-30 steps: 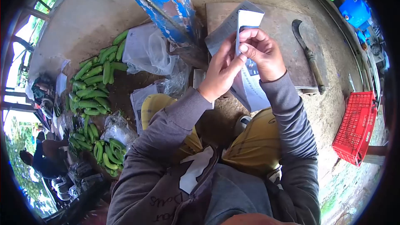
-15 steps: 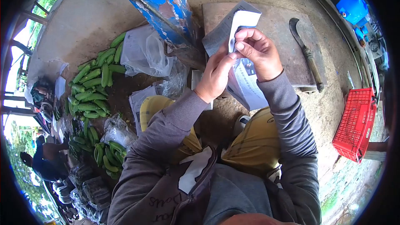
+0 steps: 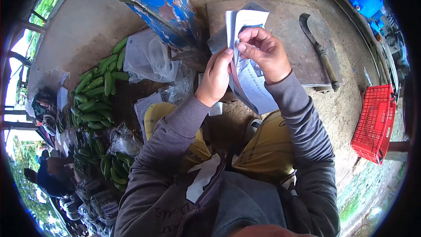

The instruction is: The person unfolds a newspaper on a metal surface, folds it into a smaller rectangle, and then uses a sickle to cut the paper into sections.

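Observation:
A folded sheet of newspaper hangs between my two hands, its printed lower part draped over my knees' gap. My left hand pinches the left side of the paper between thumb and fingers. At the sheet's upper right, my right hand has thumb and forefinger pressed together at a paper edge. The upper folds stand apart in layers. Below the paper is a low wooden board, with a sickle-shaped knife lying on its right part.
Many long green vegetables lie in a heap at left, beside a clear plastic bag. A peeling blue post rises ahead. A red crate stands at right. Another person is at far left.
Both hands and the paper have shifted slightly left in view. The paper's upper layers have spread apart, and my right hand has moved down a fold edge a little.

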`<state>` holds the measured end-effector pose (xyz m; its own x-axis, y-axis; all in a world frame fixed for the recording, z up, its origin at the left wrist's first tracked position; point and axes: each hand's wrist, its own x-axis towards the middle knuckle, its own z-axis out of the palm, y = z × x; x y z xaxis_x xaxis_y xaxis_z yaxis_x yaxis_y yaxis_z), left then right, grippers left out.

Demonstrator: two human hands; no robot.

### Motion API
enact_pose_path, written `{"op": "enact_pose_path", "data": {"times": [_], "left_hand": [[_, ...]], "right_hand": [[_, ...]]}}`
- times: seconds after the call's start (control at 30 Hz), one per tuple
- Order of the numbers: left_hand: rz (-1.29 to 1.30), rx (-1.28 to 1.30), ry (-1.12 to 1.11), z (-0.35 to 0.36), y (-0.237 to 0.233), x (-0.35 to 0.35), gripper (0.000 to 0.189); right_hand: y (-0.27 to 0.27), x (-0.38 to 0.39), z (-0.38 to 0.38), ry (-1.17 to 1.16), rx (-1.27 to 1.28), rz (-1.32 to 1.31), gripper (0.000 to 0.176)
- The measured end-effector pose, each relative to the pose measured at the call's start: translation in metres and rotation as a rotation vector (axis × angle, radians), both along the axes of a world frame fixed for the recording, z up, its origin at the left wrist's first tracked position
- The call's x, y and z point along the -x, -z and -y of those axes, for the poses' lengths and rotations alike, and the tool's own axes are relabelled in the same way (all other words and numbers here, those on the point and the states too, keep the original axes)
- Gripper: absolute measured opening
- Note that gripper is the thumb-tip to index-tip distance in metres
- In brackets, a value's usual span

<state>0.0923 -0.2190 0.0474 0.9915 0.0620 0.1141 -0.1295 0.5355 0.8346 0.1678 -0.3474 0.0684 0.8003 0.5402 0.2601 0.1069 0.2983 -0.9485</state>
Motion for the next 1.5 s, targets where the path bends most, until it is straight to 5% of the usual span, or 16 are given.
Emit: {"op": "enact_pose_path", "data": {"times": [0.2, 0.4, 0.5, 0.7, 0.83, 0.9, 1.1, 1.27, 1.37, 1.43, 1.5], "left_hand": [[0.101, -0.630, -0.151, -0.001, -0.011, 0.002, 0.026], [0.020, -0.724, -0.270, 0.001, -0.011, 0.001, 0.022], [-0.038, -0.972, -0.341, -0.004, -0.019, 0.001, 0.022], [0.057, -0.676, -0.655, -0.054, 0.005, -0.028, 0.026], [-0.039, -0.207, -0.555, -0.067, -0.024, -0.018, 0.030], [-0.058, -0.196, -0.530, -0.071, -0.025, -0.018, 0.029], [-0.073, -0.038, -0.397, -0.058, -0.017, -0.022, 0.028], [-0.181, 0.055, -0.376, -0.052, -0.008, -0.029, 0.029], [-0.226, 0.090, -0.388, -0.057, 0.004, -0.037, 0.028], [-0.239, 0.113, -0.411, -0.064, 0.020, -0.044, 0.025], [-0.298, 0.156, -0.433, -0.070, 0.031, -0.050, 0.025]], "right_hand": [[0.005, -0.001, -0.002, 0.006, 0.013, 0.015, 0.022], [0.010, 0.001, -0.007, 0.051, 0.102, 0.037, 0.015], [0.017, -0.007, -0.005, 0.092, 0.130, 0.002, 0.011], [0.000, -0.052, 0.052, 0.524, -0.044, -0.155, 0.017], [-0.023, -0.078, 0.126, 0.659, 0.024, -0.085, 0.019], [-0.049, -0.085, 0.162, 0.707, 0.226, 0.063, 0.020], [-0.155, -0.110, 0.247, 0.913, 0.242, 0.222, 0.026], [-0.235, -0.152, 0.296, 1.246, 0.696, 0.906, 0.042], [-0.288, -0.189, 0.332, 1.505, 1.205, 1.156, 0.042], [-0.304, -0.144, 0.272, 1.429, 0.897, 1.034, 0.052], [-0.324, -0.136, 0.258, 1.285, 0.890, 0.908, 0.053]]}}
